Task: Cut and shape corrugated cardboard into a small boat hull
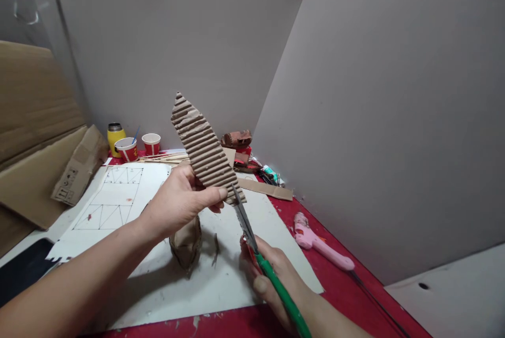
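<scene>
My left hand (177,198) pinches a leaf-shaped piece of corrugated cardboard (205,146) near its lower end, the thumb across the ridges. The piece is held up above the table, its pointed tip toward the upper left. My right hand (272,280) is wrapped round green-handled scissors (278,290). Their blades reach up to the lower end of the cardboard, with one blade lying over its ridged face. Under my left hand, on the white sheet, sits a small boat-shaped cardboard form (185,246), partly hidden by that hand.
A pink glue gun (315,243) lies on the red cloth at right. Paper cups (151,143), a yellow bottle (115,135) and thin sticks stand or lie at the back. Cardboard sheets (35,101) lean at left, beside a paper with line drawings (114,196). Grey partitions (189,49) enclose the table.
</scene>
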